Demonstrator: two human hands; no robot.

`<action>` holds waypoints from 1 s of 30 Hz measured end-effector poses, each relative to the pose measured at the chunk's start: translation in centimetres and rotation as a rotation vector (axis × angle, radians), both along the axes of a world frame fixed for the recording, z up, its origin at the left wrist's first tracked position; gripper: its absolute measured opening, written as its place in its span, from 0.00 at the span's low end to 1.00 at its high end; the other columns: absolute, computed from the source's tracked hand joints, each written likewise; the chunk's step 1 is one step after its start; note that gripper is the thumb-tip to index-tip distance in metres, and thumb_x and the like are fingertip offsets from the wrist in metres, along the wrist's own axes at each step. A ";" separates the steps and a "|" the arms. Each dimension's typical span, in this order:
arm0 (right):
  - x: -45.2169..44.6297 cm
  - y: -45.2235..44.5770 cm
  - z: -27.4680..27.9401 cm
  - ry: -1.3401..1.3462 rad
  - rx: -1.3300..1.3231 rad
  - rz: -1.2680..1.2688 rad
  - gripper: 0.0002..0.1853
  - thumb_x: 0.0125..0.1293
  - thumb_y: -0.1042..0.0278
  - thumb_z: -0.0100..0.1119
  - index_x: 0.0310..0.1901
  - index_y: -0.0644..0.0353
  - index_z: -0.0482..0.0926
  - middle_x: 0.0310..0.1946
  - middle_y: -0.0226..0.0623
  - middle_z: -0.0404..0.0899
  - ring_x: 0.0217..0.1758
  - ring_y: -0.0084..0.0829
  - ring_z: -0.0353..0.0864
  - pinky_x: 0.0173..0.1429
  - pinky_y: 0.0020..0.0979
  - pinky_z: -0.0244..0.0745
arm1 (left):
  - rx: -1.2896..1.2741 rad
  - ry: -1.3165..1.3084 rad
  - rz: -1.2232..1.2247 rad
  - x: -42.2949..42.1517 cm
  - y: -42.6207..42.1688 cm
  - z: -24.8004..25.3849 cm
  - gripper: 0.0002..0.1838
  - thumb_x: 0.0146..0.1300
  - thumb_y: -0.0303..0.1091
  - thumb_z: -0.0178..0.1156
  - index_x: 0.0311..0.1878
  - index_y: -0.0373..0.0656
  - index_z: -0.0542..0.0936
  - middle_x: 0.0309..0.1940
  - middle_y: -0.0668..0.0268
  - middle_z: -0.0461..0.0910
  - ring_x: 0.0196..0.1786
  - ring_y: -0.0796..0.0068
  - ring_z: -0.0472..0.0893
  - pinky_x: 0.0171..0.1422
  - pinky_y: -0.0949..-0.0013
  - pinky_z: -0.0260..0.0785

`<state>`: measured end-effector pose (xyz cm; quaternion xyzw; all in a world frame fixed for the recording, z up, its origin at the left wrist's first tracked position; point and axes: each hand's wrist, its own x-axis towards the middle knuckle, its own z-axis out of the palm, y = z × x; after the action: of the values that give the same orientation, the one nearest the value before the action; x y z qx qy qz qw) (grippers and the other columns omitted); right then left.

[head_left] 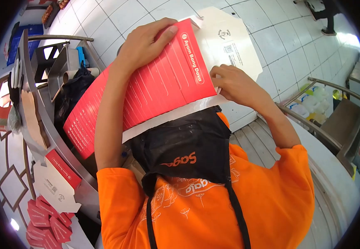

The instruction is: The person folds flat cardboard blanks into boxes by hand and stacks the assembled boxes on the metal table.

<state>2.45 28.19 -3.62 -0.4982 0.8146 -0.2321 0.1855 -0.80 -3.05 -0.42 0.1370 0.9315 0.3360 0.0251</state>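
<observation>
A fanned row of overlapping red cardboard box blanks (159,83) with white printing lies across my front, over a black apron (180,145). At its right end a white inner flap (234,35) with small black print sticks out. My left hand (146,43) lies over the far edge of the blanks, thumb on the red face, fingertips hidden behind. My right hand (234,85) is closed at the right edge near the printed label, its fingers curled around the cardboard where red and white meet. A white strip runs along the near edge.
To the left is a metal-edged counter (49,112) with a red-and-white box (59,178) and a pile of small red packets (47,222). A black bag (78,89) sits beside it. At right stands a rack (317,103) with clear containers. Another person's leg (327,18) shows at top right.
</observation>
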 end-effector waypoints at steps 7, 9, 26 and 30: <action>0.5 0.3 -0.9 0.043 -0.071 -0.023 0.12 0.54 0.82 0.67 0.39 0.58 0.81 0.40 0.34 0.80 0.41 0.40 0.83 0.46 0.41 0.81 | -0.063 -0.003 0.100 0.5 1.1 0.7 0.24 0.80 0.56 0.50 0.62 0.51 0.84 0.41 0.55 0.90 0.45 0.49 0.88 0.55 0.55 0.78; 0.7 0.2 -0.7 0.036 -0.106 -0.040 0.06 0.60 0.80 0.66 0.36 0.59 0.80 0.36 0.36 0.79 0.41 0.41 0.83 0.45 0.41 0.81 | -0.060 -0.011 0.111 0.8 1.1 0.6 0.24 0.80 0.56 0.51 0.62 0.52 0.85 0.42 0.55 0.90 0.46 0.48 0.88 0.55 0.55 0.79; -10.5 -6.8 0.3 -0.327 -0.427 -0.367 0.14 0.75 0.63 0.62 0.54 0.62 0.83 0.45 0.47 0.88 0.48 0.44 0.86 0.58 0.38 0.80 | -0.066 0.023 0.084 0.7 1.0 -0.1 0.23 0.82 0.54 0.45 0.61 0.53 0.85 0.44 0.58 0.91 0.47 0.52 0.88 0.54 0.53 0.78; -12.5 -7.4 0.4 -0.306 -0.134 -0.250 0.13 0.77 0.63 0.59 0.54 0.63 0.83 0.42 0.46 0.90 0.42 0.39 0.88 0.52 0.38 0.80 | -0.081 -0.041 0.129 0.4 1.0 0.4 0.24 0.83 0.54 0.44 0.64 0.53 0.83 0.47 0.56 0.90 0.50 0.49 0.88 0.57 0.52 0.78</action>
<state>-10.07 20.81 -3.26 -0.3634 0.8152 -0.3798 0.2432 -0.40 -2.04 0.01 0.0685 0.9505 0.3019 0.0278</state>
